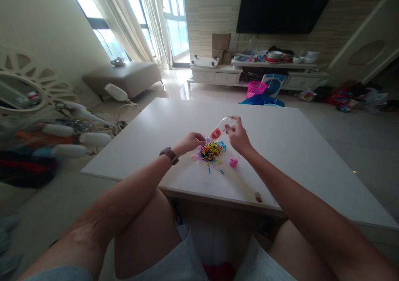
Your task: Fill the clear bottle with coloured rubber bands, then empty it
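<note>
My right hand (237,137) is closed around the rounded end of a clear bottle (226,123) with a red label. The bottle lies tilted, its lower end toward a heap of small coloured rubber bands (211,151) on the white table. At the heap's left edge, close to the bottle's lower end, is my left hand (190,143), its fingers drawn together. What those fingers grip is too small to make out. A pink round lid-like piece (233,162) sits right of the heap. A few loose bands lie in front of it.
A small yellow figure-shaped piece (258,197) lies by the front edge of the white table (274,148). Beyond the table stand a pink basket (256,89) and a low white cabinet (205,76). A lamp with white shades (116,92) is at the left.
</note>
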Motion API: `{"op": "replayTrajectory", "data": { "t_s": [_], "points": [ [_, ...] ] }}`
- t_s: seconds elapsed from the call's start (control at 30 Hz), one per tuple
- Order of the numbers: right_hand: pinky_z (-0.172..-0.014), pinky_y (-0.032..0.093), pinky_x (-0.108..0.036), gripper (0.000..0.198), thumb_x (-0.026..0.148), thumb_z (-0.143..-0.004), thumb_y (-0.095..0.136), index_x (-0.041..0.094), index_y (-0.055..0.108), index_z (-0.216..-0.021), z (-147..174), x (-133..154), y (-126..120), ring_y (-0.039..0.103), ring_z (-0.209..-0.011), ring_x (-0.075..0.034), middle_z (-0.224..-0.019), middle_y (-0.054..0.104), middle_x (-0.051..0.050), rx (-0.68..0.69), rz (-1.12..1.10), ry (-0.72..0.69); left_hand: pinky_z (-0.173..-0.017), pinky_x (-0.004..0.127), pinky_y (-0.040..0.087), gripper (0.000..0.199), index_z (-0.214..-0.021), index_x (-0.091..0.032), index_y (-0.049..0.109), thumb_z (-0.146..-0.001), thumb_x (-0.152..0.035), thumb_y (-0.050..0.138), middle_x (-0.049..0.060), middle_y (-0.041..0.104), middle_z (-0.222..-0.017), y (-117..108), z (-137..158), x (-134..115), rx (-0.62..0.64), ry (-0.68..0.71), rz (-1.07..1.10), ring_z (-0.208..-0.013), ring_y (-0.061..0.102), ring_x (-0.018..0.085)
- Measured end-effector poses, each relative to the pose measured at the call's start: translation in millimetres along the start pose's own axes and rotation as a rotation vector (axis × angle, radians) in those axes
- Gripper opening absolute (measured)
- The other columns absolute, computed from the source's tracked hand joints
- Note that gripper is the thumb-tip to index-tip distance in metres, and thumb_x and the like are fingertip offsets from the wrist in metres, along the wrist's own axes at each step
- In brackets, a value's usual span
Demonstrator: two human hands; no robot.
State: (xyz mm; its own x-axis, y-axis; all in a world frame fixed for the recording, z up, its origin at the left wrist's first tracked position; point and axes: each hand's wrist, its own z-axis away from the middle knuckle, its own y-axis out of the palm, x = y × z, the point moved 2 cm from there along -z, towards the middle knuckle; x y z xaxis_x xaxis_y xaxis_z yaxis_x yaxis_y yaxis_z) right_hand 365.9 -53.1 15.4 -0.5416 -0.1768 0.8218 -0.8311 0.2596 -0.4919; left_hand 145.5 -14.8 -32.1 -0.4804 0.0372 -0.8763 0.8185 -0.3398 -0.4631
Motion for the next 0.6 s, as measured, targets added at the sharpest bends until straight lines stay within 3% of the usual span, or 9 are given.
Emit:
{"op": "replayTrajectory", "data": {
  "t_s": [0.1, 0.23, 0.33, 0.43, 0.6],
  "points": [
    [-0.071, 0.050, -0.036, 0.045, 0.051, -0.091, 0.053, 0.026, 0.043, -0.127, -3, -12, 1, 0.070, -0.081, -0.023, -0.083, 0.072, -0.002, -0.038, -0.230, 0.121, -0.067, 0.026, 0.046, 0.029, -0.086, -0.011, 0.076, -0.068, -0.033, 0.085, 0.004, 0.069, -0.077, 4, 2, -3, 0.031, -0.028, 0.365, -0.069, 0.058, 0.011],
    [-0.068, 0.050, -0.032, 0.052, 0.063, -0.084, 0.058, 0.028, 0.040, -0.118, 1, -15, 7, 0.070, -0.077, -0.021, -0.080, 0.072, 0.001, -0.021, -0.434, 0.236, -0.066, 0.022, 0.046, 0.039, -0.091, -0.010, 0.077, -0.063, -0.034, 0.091, 0.006, 0.069, -0.086, 12, 6, -8, 0.027, -0.073, 0.634, -0.070, 0.057, 0.008],
    [-0.069, 0.048, -0.031, 0.058, 0.068, -0.078, 0.061, 0.029, 0.039, -0.114, 3, -12, 7, 0.070, -0.077, -0.020, -0.080, 0.073, 0.002, -0.015, -0.511, 0.274, -0.055, 0.017, 0.039, 0.042, -0.095, -0.010, 0.077, -0.063, -0.032, 0.093, 0.002, 0.063, -0.077, 18, 6, -9, 0.039, -0.071, 0.775, -0.060, 0.049, 0.004],
    [-0.069, 0.048, -0.030, 0.059, 0.070, -0.076, 0.062, 0.029, 0.039, -0.112, 6, -10, 7, 0.070, -0.075, -0.019, -0.078, 0.073, 0.003, -0.012, -0.552, 0.305, -0.045, 0.016, 0.029, 0.043, -0.099, -0.011, 0.077, -0.066, -0.034, 0.092, -0.005, 0.049, -0.058, 23, 5, -8, 0.041, -0.065, 0.861, -0.048, 0.037, 0.002],
    [-0.069, 0.048, -0.030, 0.058, 0.068, -0.076, 0.064, 0.029, 0.038, -0.110, 9, -11, 10, 0.070, -0.074, -0.019, -0.076, 0.073, 0.003, 0.010, -0.573, 0.311, -0.040, 0.016, 0.021, 0.041, -0.100, -0.011, 0.076, -0.073, -0.037, 0.089, -0.011, 0.034, -0.048, 21, 6, -8, 0.006, -0.082, 0.881, -0.040, 0.027, 0.001]
  ]
}}
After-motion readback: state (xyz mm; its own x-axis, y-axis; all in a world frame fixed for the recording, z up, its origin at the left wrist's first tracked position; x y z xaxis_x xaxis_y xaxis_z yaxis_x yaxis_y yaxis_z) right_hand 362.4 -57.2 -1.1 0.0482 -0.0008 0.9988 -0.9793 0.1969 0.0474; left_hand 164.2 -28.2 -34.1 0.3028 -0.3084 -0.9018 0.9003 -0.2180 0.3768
